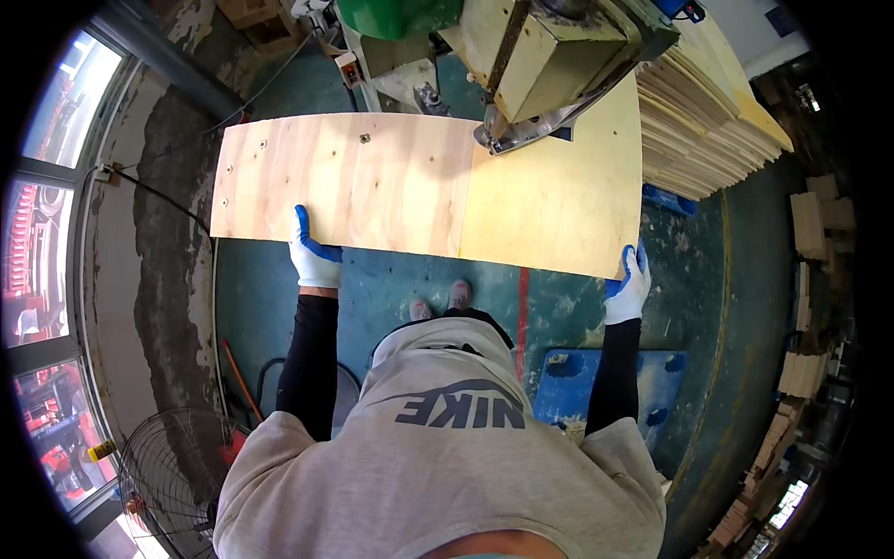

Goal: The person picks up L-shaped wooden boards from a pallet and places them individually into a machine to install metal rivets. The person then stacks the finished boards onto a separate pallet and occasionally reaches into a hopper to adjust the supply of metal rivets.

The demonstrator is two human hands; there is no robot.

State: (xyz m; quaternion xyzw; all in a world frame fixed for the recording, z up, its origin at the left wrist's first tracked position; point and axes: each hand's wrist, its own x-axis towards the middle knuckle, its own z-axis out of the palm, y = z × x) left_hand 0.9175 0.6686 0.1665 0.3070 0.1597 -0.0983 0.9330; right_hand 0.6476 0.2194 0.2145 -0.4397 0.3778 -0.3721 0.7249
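A long, pale plywood panel point(400, 191) lies crosswise in front of me, its far edge slightly curved. Several small dark round spots, some like metal fittings, dot its left part. My left hand point(315, 256), in a white and blue work glove, grips the near edge left of the middle, thumb on top and fingers hidden underneath. At the near right corner, my right hand point(630, 287), gloved alike, is closed on the panel. The beige machine's point(563, 70) metal nose point(512, 138) stands over the far part of the panel; whether it touches the wood cannot be told.
Stacked plywood panels point(703, 116) stand at the far right, with a blue pallet point(563, 377) on the floor nearer me. A wire-caged fan point(172, 475) is at lower left beside the windows point(42, 242). Wood pieces point(808, 224) line the right side. A green container point(396, 14) is at the top.
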